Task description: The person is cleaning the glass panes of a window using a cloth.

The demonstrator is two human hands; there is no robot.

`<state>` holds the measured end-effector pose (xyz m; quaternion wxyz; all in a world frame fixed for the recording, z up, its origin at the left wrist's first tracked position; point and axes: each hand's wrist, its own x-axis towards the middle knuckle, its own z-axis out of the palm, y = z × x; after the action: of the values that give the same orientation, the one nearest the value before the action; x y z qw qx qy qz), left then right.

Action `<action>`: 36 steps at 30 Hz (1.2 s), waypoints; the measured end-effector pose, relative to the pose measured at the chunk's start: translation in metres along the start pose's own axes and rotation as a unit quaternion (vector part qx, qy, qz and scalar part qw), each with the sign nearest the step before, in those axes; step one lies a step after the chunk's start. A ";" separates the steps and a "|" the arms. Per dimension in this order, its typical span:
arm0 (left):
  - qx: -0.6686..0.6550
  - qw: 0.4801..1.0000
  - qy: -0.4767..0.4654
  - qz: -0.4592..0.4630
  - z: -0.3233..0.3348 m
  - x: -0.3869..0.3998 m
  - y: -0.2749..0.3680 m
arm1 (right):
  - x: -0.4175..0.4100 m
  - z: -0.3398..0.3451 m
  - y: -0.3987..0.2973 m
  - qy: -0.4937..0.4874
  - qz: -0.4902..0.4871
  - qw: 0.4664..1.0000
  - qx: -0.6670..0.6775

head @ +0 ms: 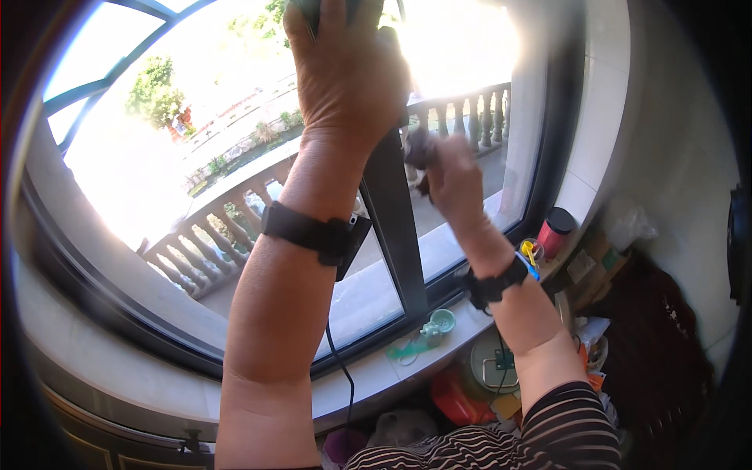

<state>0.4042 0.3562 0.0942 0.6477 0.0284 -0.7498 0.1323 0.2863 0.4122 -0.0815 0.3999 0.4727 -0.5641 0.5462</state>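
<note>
My left hand [352, 76] is raised at the top of the view, in front of a dark window frame [395, 235]. Its fingertips are cut off by the picture's edge. A dark thing [311, 13] shows between the fingers; what it is, and whether the hand grips it, is unclear. To the right, my right hand [458, 176] is blurred and closed on a dark, crumpled thing [418, 151], perhaps a cloth. It is held up before the right window pane [493, 170]. Each forearm wears a black wrist strap.
On the white sill [358, 393] lie a green strainer-like item [440, 322], a green strip [405, 351] and a red jar with a black lid [555, 232]. Below stand a red container [455, 396] and a lidded pot [490, 364]. A black cable [351, 382] hangs down.
</note>
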 end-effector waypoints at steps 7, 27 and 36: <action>0.074 0.995 0.008 0.067 0.002 0.000 -0.003 | -0.029 -0.017 0.004 -0.090 -0.006 0.996 0.013; 0.077 0.995 0.003 0.067 0.000 -0.003 -0.006 | -0.003 -0.013 -0.004 -0.049 0.004 0.999 -0.024; 0.063 0.996 0.006 0.065 0.008 -0.004 -0.005 | -0.036 -0.004 -0.005 -0.041 0.029 0.997 -0.054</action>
<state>0.3985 0.3490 0.0898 0.6389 0.0198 -0.7366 0.2211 0.2996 0.4199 -0.1151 0.3853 0.4563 -0.6221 0.5063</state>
